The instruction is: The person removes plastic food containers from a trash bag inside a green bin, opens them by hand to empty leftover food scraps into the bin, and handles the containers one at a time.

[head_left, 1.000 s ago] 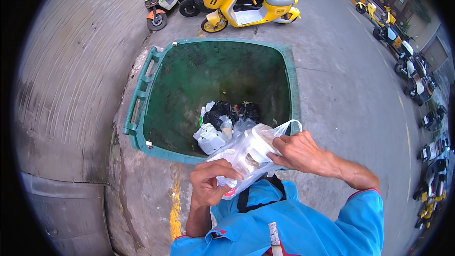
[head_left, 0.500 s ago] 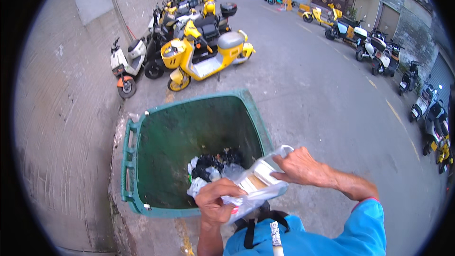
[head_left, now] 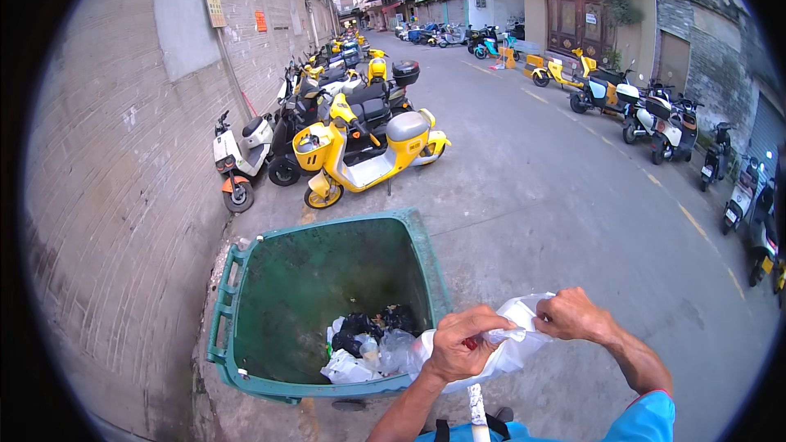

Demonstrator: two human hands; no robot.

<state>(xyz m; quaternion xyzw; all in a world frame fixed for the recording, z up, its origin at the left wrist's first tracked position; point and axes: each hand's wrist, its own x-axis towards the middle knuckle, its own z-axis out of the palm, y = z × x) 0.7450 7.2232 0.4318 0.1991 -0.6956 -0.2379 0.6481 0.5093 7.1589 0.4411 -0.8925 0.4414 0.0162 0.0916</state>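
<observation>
My left hand (head_left: 463,344) grips the white translucent plastic bag (head_left: 503,360), fingers pinched on its upper edge, with red patches showing through. My right hand (head_left: 573,315) is closed on the bag's other end, to the right of the left hand. The bag hangs at the right front of the open green wheeled bin (head_left: 430,278). Inside the bin, black bags (head_left: 358,329) and white and clear rubbish (head_left: 348,367) lie in a low heap. A cigarette with long grey ash (head_left: 477,409) juts into the lower edge of the view, below the bag.
A yellow scooter (head_left: 372,172) and a white scooter (head_left: 246,151) stand beyond the bin, among several others along the left wall (head_left: 131,164). More scooters (head_left: 663,119) line the right side of the grey lane (head_left: 557,205). A wooden door (head_left: 573,16) is at the back right.
The view has tilted up, showing more of the lane. My hands and the bag have shifted right relative to the bin, and the hands are drawn closer together at the bag's top.
</observation>
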